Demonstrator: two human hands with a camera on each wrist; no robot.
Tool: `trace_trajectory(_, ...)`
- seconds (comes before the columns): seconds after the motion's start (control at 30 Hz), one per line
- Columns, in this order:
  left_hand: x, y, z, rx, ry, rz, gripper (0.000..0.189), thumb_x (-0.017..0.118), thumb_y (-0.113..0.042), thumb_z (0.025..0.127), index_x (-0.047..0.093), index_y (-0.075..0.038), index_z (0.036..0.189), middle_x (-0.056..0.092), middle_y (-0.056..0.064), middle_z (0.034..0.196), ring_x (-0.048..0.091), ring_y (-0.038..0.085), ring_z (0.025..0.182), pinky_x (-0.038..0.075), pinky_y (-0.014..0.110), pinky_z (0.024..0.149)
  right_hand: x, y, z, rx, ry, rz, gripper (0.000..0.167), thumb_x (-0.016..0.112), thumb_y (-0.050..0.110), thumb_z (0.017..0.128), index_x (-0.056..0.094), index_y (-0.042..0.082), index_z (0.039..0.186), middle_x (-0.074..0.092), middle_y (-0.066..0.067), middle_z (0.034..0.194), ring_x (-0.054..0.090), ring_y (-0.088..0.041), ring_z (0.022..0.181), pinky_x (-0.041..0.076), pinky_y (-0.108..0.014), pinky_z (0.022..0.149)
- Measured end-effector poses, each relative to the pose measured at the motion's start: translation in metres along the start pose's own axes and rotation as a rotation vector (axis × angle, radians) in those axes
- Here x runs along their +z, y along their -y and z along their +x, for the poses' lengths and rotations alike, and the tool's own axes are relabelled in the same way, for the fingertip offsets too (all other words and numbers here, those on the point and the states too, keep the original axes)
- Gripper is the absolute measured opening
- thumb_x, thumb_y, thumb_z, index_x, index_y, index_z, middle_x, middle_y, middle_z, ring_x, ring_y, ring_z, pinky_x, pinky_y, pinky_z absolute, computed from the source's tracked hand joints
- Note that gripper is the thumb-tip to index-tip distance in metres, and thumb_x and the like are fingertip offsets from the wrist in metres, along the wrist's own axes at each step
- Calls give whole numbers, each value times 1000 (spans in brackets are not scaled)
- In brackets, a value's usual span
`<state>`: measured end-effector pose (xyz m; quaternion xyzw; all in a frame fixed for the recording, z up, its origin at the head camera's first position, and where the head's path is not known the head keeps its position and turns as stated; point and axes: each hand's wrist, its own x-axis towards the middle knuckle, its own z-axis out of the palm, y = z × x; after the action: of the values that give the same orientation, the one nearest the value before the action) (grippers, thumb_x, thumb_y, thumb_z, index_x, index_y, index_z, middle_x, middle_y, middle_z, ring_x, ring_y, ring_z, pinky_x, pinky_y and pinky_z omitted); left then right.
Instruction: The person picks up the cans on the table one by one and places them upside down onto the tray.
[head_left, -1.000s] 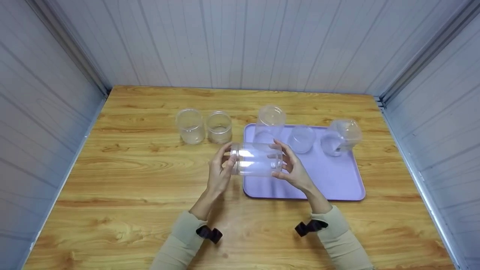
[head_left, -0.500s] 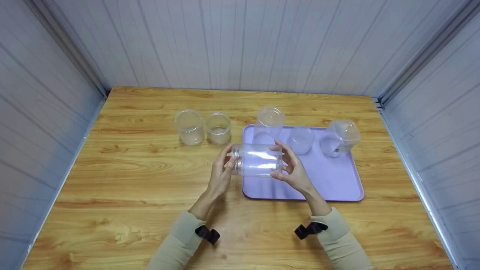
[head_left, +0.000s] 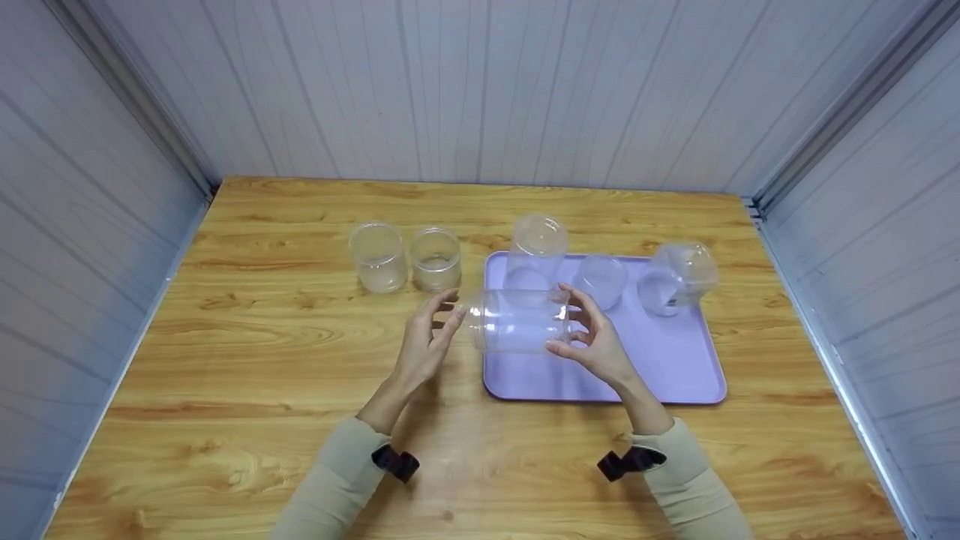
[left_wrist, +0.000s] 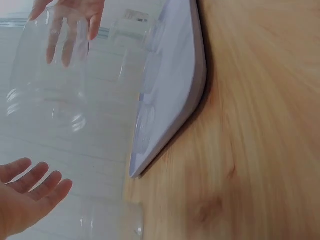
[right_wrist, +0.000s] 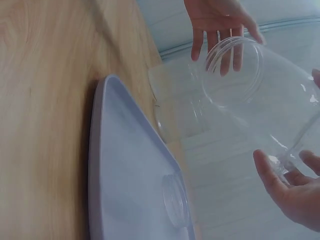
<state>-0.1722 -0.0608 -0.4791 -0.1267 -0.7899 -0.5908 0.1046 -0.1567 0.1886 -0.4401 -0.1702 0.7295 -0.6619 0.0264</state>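
A clear plastic jar [head_left: 517, 322] lies sideways in the air over the left part of the purple tray [head_left: 637, 382]. My right hand [head_left: 596, 341] grips its base end, thumb below and fingers above. The threaded mouth faces left, with no lid on it in the right wrist view. My left hand [head_left: 427, 341] is just beside the mouth, apart from it, fingers loosely bent and holding nothing. The left wrist view shows the gap between these left fingers [left_wrist: 45, 187] and the jar [left_wrist: 47, 75].
On the tray's back part stand a tall clear jar [head_left: 538, 244], a low clear container [head_left: 601, 281] and another clear jar [head_left: 679, 277]. Left of the tray, two clear jars [head_left: 379, 259] stand side by side on the wooden table [head_left: 285, 360]. White panel walls enclose the back and sides.
My left hand has let go of the jar's mouth end and drawn back to the left. The right hand still holds the jar, which has shifted slightly right.
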Motion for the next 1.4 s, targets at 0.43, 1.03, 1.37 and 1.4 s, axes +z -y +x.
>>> trace_trajectory(0.43, -30, -5, 25, 19, -34, 240, 27, 61, -13, 83, 58, 1, 107, 58, 12, 100, 54, 25, 92, 48, 37, 72, -14, 17, -3, 109, 10, -208, 74, 74, 3, 69, 36, 3, 132, 40, -25, 121, 46, -34, 98, 47, -38, 72)
trace_trajectory(1.03, -73, 10, 59, -24, -11, 567, 37, 63, -13, 81, 53, 4, 112, 50, 17, 112, 47, 32, 105, 44, 41, 84, -41, -2, -5, 53, 99, -609, 86, 80, 34, 61, 38, 11, 132, 48, -13, 120, 48, -32, 97, 47, -44, 69)
trace_trajectory(1.37, -82, 24, 74, 20, 30, 688, 42, 62, -12, 81, 48, 7, 116, 45, 21, 116, 43, 33, 105, 45, 40, 79, -60, 12, -3, 35, 148, -815, 90, 79, 39, 60, 37, 9, 133, 48, -14, 119, 48, -29, 100, 43, -44, 80)
trace_trajectory(1.4, -83, 25, 75, 28, 33, 700, 42, 62, -12, 81, 48, 7, 116, 44, 22, 116, 42, 33, 106, 45, 40, 80, -62, 13, -3, 32, 147, -834, 90, 80, 39, 60, 37, 8, 133, 48, -15, 118, 48, -29, 100, 42, -44, 82)
